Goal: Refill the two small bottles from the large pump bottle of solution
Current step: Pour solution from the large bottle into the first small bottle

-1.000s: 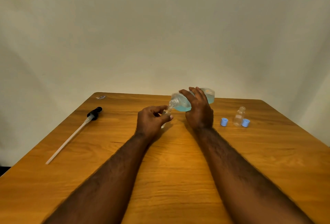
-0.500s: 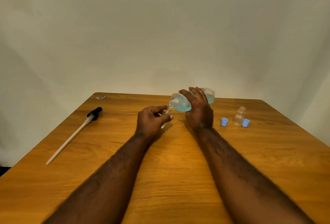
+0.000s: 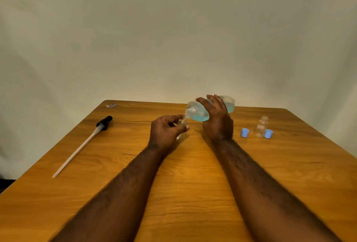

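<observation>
The large clear bottle (image 3: 199,113) of blue solution is tipped on its side over the far middle of the table, neck pointing left. My right hand (image 3: 217,119) grips it around the body. Its open neck meets the mouth of a small clear bottle (image 3: 182,122), which my left hand (image 3: 166,131) pinches between thumb and fingers; most of that bottle is hidden by the hand. A second small clear bottle (image 3: 261,127) stands uncapped at the right, between two blue caps (image 3: 245,132) (image 3: 268,133).
The black pump head with its long white tube (image 3: 83,143) lies on the left of the wooden table (image 3: 193,180). A small shiny scrap (image 3: 111,105) sits at the far left corner. A plain wall stands behind the table.
</observation>
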